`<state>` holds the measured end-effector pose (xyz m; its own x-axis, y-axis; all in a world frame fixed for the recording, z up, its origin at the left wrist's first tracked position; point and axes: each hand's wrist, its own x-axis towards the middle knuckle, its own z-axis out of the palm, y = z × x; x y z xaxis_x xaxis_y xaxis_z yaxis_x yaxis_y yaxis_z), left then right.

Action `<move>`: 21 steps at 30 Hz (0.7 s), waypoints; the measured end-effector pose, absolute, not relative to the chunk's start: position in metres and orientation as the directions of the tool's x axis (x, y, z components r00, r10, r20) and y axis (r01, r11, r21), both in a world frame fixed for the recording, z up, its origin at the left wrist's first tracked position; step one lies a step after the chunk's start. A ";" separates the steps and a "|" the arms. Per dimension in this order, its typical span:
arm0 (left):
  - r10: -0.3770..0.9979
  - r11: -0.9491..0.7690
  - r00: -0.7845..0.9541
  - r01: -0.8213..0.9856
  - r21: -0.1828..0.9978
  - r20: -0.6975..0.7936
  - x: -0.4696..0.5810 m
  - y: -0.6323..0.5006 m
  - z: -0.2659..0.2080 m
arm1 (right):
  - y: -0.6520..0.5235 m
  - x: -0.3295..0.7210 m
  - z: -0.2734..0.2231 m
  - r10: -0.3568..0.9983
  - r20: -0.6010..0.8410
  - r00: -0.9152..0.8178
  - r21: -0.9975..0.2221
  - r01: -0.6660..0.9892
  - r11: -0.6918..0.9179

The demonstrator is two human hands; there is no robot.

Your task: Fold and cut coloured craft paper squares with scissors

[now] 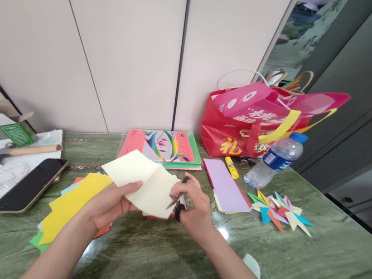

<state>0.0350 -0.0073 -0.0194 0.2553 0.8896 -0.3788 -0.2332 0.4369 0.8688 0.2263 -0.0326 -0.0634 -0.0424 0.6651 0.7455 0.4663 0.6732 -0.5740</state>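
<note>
Over the green table (156, 259), the left hand (112, 205) pinches a creased cream sheet (149, 185), thumb on top; right hand (199, 207), fingers curled around black-handled scissors (178, 200), blades parted at the sheet's right edge!

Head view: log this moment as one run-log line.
left hand: holding cream paper | right hand: holding scissors by paper's right edge | nearby: yellow paper left, lilac paper right
</note>
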 end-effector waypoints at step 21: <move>0.979 0.139 -0.060 -0.515 0.846 -0.197 0.066 -0.020 -0.015 | -0.062 0.194 -0.054 0.801 -0.117 -0.587 -0.915 -0.250 -0.317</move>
